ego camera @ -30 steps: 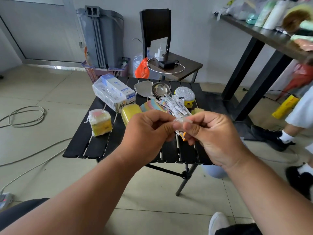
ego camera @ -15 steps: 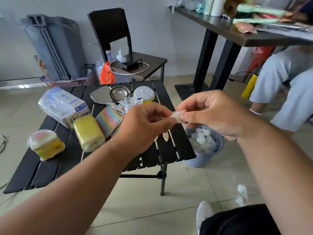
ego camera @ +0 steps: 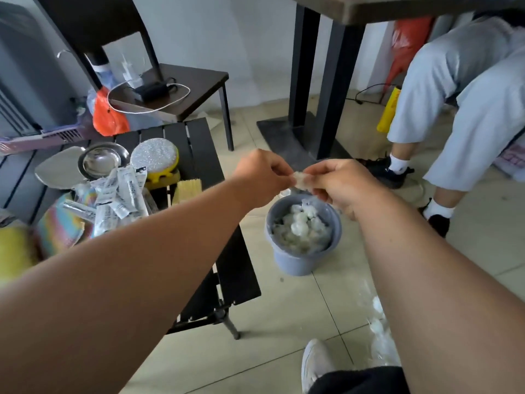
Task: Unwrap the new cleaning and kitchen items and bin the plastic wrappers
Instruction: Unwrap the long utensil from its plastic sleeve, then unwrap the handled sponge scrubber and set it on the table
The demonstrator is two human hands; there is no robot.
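Holding: crumpled wrapper (ego camera: 299, 180) pinched between both hands, directly above the bin (ego camera: 302, 237).
Left hand (ego camera: 262, 176): fingers curled, thumb and fingertips nipping the wrapper's left end.
Right hand (ego camera: 338, 184): same pinch on the right end, remaining fingers folded under.
Changed: a second ago I was working the wrapper over the table (ego camera: 199, 143); now I've swung right, and my hands have moved off the tabletop to sit over the bin. Wrapper looks balled up, no item visible inside it.
Meaning: unwrap step for this piece looks finished; next is just letting go.
Bin: already near full of white wrappers, standing on the floor just right of the table.
Risk: stray wrappers (ego camera: 379, 328) on the floor by my foot, so drops can miss; pile is high, the new one may roll off.
Remaining: heap of sachets (ego camera: 122, 191) on the table, plus sponge (ego camera: 14, 248) at left, wrap state unclear. Scrubber (ego camera: 154, 156) and bowl (ego camera: 102, 160) sit behind them.
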